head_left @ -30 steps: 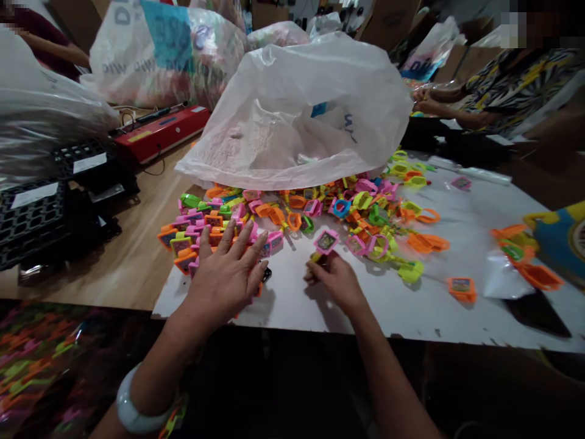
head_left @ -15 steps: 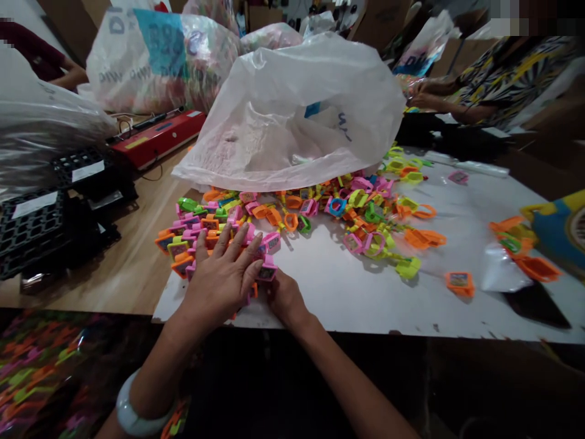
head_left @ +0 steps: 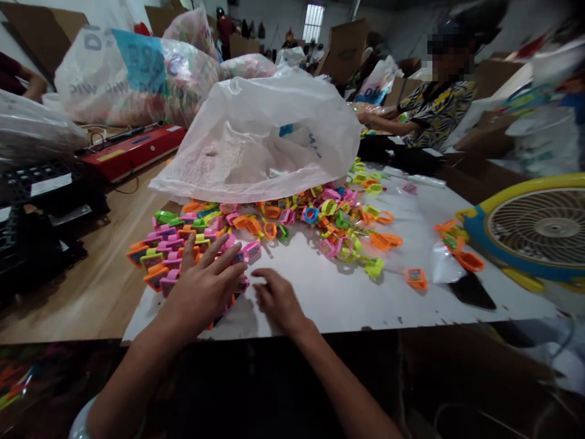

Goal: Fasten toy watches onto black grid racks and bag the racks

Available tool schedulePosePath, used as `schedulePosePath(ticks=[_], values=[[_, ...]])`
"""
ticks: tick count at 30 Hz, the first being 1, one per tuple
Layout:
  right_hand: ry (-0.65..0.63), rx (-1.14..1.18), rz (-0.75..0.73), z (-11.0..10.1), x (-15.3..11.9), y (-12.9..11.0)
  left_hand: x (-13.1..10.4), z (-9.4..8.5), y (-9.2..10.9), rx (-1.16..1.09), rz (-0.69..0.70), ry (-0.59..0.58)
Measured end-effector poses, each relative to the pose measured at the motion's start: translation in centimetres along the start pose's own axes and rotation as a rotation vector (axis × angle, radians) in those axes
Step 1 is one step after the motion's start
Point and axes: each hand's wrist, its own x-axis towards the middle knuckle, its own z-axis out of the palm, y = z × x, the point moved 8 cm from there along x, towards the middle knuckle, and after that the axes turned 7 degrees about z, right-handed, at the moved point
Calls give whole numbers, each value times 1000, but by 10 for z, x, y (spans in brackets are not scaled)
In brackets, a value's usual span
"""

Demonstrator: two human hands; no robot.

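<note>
My left hand [head_left: 201, 286] lies with fingers spread over close rows of toy watches [head_left: 158, 259] in pink, orange, yellow and green. Its fingertips rest on the right-hand watches of the rows. Just to the right, over the white board [head_left: 315, 299], is my right hand [head_left: 280, 302], its fingers loosely bent and apart, with nothing visible in them. A gap shows between this hand and the rows. Behind both hands, a loose heap of toy watches [head_left: 338, 222] spills from under a large white plastic bag [head_left: 274, 146].
A red bag sealer [head_left: 134, 152] and black trays [head_left: 50, 189] stand at the left. On the right are a single orange watch [head_left: 415, 278], a dark phone [head_left: 473, 291] and a yellow-and-blue fan [head_left: 543, 228]. Another person [head_left: 429, 110] works at the far right.
My right hand has drawn away from the edge of the watch rows, and its fingers have loosened. My left hand stays on the rows. The view has tilted up and turned right.
</note>
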Motion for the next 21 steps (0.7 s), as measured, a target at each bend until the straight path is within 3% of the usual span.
schedulePosePath(ticks=[3,6,7,9,11,13,18,21], values=[[466,-56,148,-97,-7,25,-1,5,-4,1,-13,-14],[822,-392,152,-191,-18,31,-1,12,-8,-9,-41,-38],[840,-508,204,-213,-18,37,0,14,-9,-17,-47,-48],[752,-709,312,-237,-14,52,0,18,-9,-23,-52,-59],[604,-852,364,-236,-9,67,1,19,-10,-15,-59,-59],[506,-898,326,-217,-4,72,2,17,-10,-7,-67,-48],[371,-729,110,-148,11,57,3,10,-7,-32,-25,-83],[300,-772,140,-134,14,52,3,7,-6,-43,-28,-130]])
